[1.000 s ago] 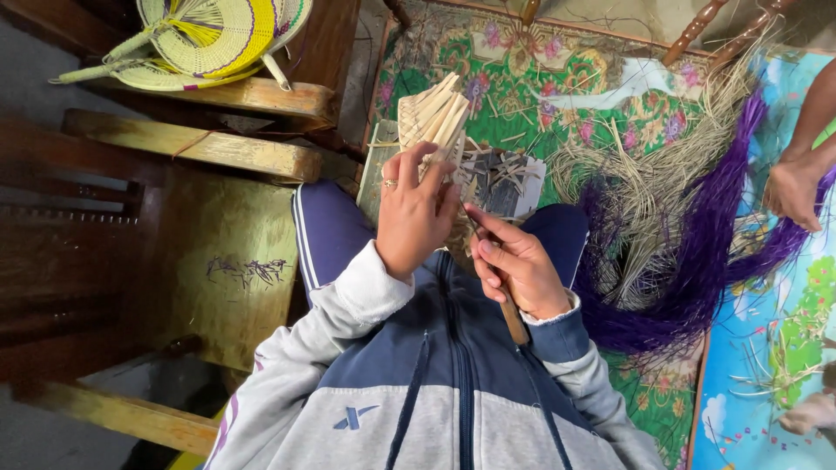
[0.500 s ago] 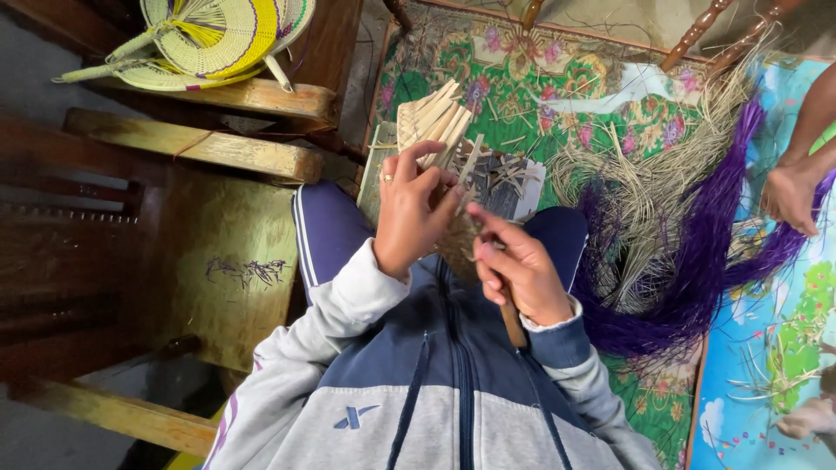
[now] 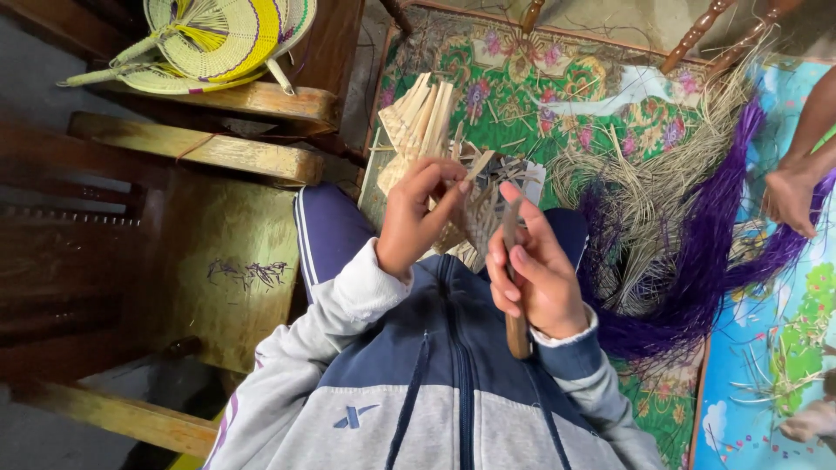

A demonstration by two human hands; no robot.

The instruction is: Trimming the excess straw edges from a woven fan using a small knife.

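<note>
While we looked down over our lap, our left hand pinched a pale strip between thumb and fingers, the fingers narrow and closed on it. That strip rose out of the weave, a small piece of plaited straw that sat between our two hands, just above our knees. Behind it a fan of flat pale strips stood up from the same piece and spread toward the far edge of the mat.

Our right hand was wrapped round a knife with a wooden handle; the handle stuck out below the palm, and the dull blade pointed up past the fingertips, just beside the weave. The fingers of that hand were curled shut on the handle.

We sat on a floral mat, green with pink flowers. Loose straw lay heaped on it to our right, touching a long bundle of purple straw that ran from near our right elbow toward the mat's right edge. Beyond that lay a blue mat with bright pictures.

At the right edge another person's hand rested among the purple strands; we could not tell what it held.

To our left stood a wooden bench, and at the top left finished woven fans, yellow with purple lines, lay on a wooden ledge.
</note>
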